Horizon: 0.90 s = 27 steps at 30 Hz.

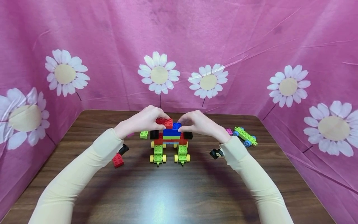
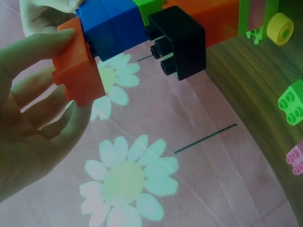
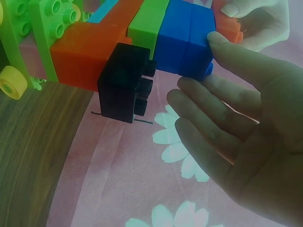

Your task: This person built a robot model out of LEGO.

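Note:
A toy built of stacked bricks stands mid-table on green wheeled bases [image 1: 158, 154] with yellow wheels. Its red lower part carries a black brick [image 1: 154, 134] on each side, then a green layer and blue bricks [image 1: 171, 133] above. At the top left, my left hand [image 1: 148, 118] pinches a red brick [image 2: 78, 71] between thumb and fingers, over the blue bricks' left half. My right hand [image 1: 198, 123] holds the upper blue brick [image 3: 201, 40] at its right end, thumb on one side and fingertips on the other. Blue studs show beside the red brick.
Left of the toy lie a green brick [image 1: 144, 134] and a pink brick [image 2: 295, 160]. A loose red brick [image 1: 118, 160] lies near my left sleeve. Beyond my right wrist are another pink brick [image 1: 229, 131] and a green wheeled base [image 1: 246, 136] with blue wheels. Flowered pink cloth surrounds the table.

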{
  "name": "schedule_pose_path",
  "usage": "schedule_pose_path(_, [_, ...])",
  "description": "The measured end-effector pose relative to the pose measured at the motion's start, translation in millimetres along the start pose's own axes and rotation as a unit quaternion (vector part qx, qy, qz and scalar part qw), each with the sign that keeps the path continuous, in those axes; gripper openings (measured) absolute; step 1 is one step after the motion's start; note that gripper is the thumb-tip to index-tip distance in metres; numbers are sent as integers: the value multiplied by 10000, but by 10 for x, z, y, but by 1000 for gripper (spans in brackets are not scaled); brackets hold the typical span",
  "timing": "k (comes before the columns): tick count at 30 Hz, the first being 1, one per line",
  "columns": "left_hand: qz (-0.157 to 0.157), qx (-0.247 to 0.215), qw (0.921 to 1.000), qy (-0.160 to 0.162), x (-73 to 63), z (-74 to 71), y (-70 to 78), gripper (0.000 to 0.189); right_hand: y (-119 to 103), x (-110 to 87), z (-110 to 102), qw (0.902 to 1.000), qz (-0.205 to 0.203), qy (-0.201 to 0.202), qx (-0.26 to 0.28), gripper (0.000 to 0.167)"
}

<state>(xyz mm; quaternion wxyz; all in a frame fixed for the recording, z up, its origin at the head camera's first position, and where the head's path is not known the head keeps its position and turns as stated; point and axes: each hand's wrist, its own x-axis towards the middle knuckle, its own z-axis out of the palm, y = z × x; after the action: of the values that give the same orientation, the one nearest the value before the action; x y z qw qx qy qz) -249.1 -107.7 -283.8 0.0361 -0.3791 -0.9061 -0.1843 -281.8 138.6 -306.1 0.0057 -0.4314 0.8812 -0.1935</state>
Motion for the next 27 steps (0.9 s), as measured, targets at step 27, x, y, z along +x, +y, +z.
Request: schedule_pose_path(27, [-200, -108, 9997, 113, -21, 57, -7, 35, -9, 7, 2, 10000, 16, 10, 21, 32])
